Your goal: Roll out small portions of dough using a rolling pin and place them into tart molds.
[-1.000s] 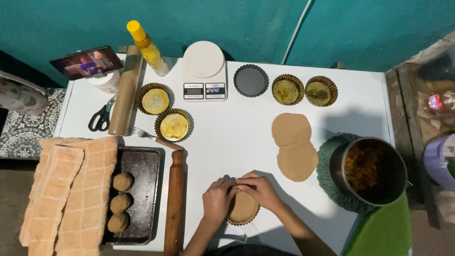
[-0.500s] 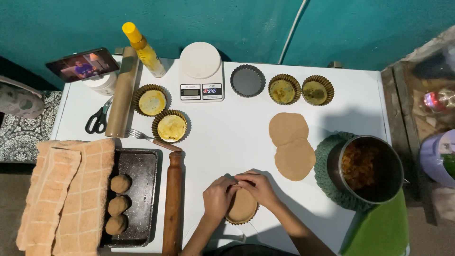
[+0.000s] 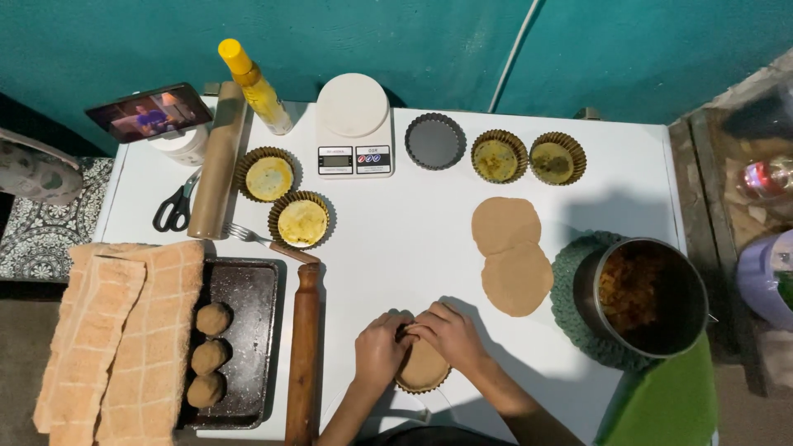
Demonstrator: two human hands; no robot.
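Both hands, left hand (image 3: 382, 351) and right hand (image 3: 448, 333), press a dough round into a fluted tart tin (image 3: 422, 369) at the desk's (image 3: 396, 223) near edge. Four lined tins look filled, one dark tin (image 3: 435, 141) empty; two rolled rounds (image 3: 510, 252) and three dough balls (image 3: 211, 353) remain. Pot (image 3: 641, 296) holds filling.

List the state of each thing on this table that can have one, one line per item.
Left hand: pressing the tart tin's dough.
Right hand: pressing the same dough.
Tart tin: lined with dough.
Grey tin: empty.
Four far tins: filled, yellowish.
Dough rounds: rolled flat, overlapping.
Dough balls: unrolled, on the tray.
Pot: uncovered, holding filling.
Scissors: closed.
Phone: screen on.
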